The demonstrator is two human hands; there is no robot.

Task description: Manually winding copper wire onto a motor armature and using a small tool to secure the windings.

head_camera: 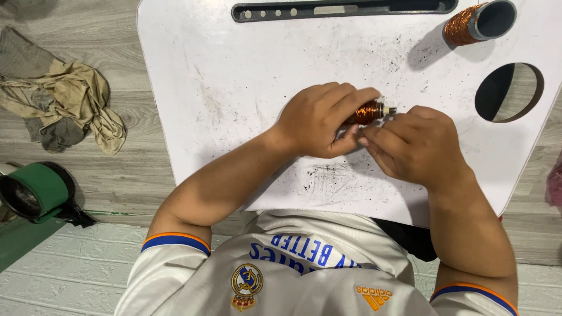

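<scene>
The white bench (234, 76) is the landmark: scuffed, speckled with dark grit, with a round hole (508, 92) near its right edge and a dark slotted tray (345, 9) along its far edge. Left of it on the floor lie a rag (64, 105) and a green tape roll (35, 190). A spool (477, 23) of copper wire stands at its far right corner. Over its middle, the left hand (319, 120) is closed around a small coil (367, 112); the right hand (418, 146) pinches at the coil's metal end. The coil looks light and stiff, its fine winding easily nicked, so the body is probably the safest place to grip.
</scene>
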